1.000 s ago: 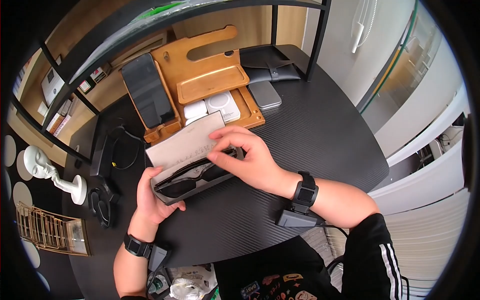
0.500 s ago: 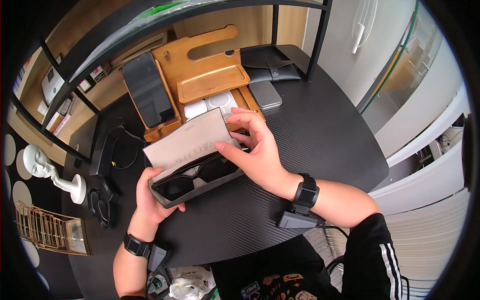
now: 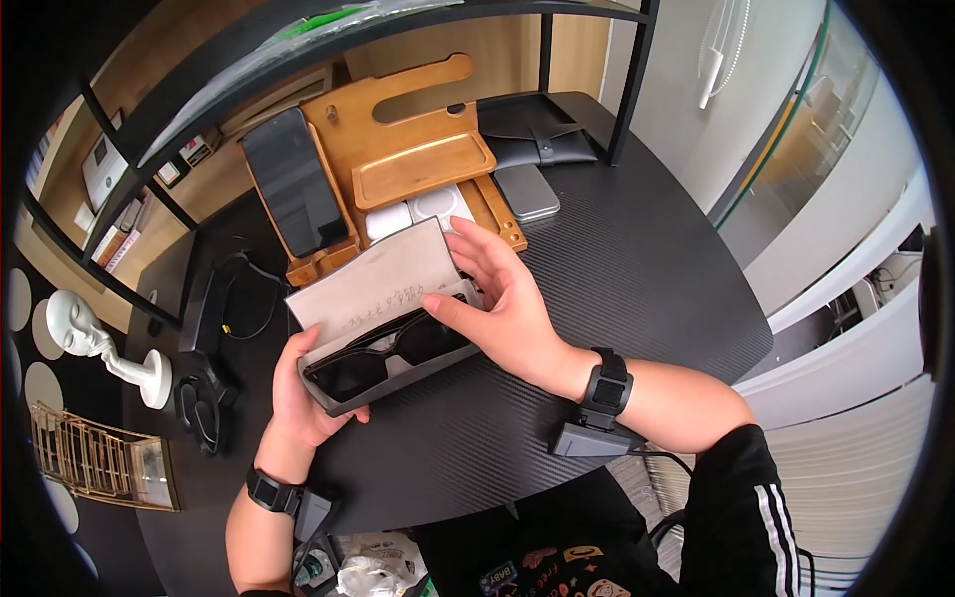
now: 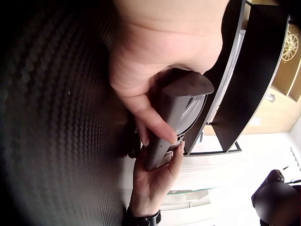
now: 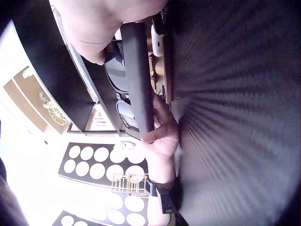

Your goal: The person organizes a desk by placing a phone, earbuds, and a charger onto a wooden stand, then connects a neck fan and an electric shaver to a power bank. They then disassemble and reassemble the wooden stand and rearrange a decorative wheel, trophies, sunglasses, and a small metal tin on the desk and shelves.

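Note:
A dark glasses case (image 3: 403,383) with its pale-lined flap (image 3: 373,271) raised is held above the desk, tilted up to the right. Dark sunglasses (image 3: 420,340) lie inside it. My left hand (image 3: 300,393) grips the case's left end, fingers beneath and thumb at the edge. At the other end is my right hand (image 3: 512,316), its thumb over the inner edge by the flap and its fingers behind the case. In the right wrist view the sunglasses' lenses (image 5: 116,73) show beside the case wall (image 5: 140,80).
Behind the case stands a wooden organizer (image 3: 423,169) with a phone (image 3: 291,179). A grey tin (image 3: 527,192) and black pouch (image 3: 557,145) lie at the back right. Left are a white head figurine (image 3: 109,343), cables and a gold wire rack (image 3: 95,458).
My right hand has moved from above the sunglasses to the case's right end, its fingers now behind the flap's edge. The sunglasses sit lower in the case.

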`<state>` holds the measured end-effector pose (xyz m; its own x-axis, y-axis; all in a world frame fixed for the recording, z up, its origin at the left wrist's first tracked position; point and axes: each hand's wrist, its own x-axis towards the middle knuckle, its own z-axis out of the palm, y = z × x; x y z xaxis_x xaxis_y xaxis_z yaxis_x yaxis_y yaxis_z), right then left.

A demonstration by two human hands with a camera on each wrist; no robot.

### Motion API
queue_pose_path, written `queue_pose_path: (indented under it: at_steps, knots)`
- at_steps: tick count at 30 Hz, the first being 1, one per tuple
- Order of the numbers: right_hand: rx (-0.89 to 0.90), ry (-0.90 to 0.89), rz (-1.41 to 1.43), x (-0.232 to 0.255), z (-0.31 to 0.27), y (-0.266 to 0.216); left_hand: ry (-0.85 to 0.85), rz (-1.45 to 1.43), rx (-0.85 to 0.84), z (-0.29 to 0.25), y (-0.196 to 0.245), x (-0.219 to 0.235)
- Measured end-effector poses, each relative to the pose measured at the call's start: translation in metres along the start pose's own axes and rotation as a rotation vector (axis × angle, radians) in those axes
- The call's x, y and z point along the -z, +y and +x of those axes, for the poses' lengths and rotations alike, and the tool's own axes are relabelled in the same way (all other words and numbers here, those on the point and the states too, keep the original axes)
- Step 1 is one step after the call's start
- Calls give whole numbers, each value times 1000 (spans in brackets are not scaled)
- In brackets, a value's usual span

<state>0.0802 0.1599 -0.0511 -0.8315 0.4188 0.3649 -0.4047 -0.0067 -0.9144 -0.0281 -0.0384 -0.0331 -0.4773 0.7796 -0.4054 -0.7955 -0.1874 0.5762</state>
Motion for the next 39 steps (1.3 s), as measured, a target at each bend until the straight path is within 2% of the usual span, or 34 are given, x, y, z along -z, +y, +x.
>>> queue_pose_path:
  at_steps: [9, 11, 13, 15, 19, 21, 24, 25, 27, 29, 33, 39]
  knots:
    - [-57, 26, 1, 1, -1, -4, -89, 44, -60, 1, -1, 2]
    - [-35, 24, 3, 1, -1, -3, 8, 69, -136, 1, -3, -4]
    - [-18, 21, 5, 0, -1, -1, -1, 43, -127, 0, -3, -1]
    - [21, -10, 174, -1, 1, -3, -15, 17, -120, 0, -2, 1]
    - [-8, 47, 240, 2, 3, -4, 4, 7, -84, 3, 0, 10]
    - [-107, 34, 332, 6, 3, -3, -1, -6, -53, 2, 1, 12]
    - [-66, -31, 209, 11, 0, -5, 10, -39, -66, 1, 0, 4]
    - [116, -39, 73, 9, 3, 3, -11, -33, -71, 0, 0, 2]
    - [26, -71, 133, 5, -2, 0, -31, -26, -76, 1, 1, 1]
    - [-2, -87, 163, 4, -4, -1, -164, 45, -69, 2, 1, 5]
    - [9, -97, 133, 4, -3, 2, -162, 32, -43, 3, 1, 6]
    - [67, -132, 78, 2, -3, -1, -180, 112, -94, 1, 0, 5]
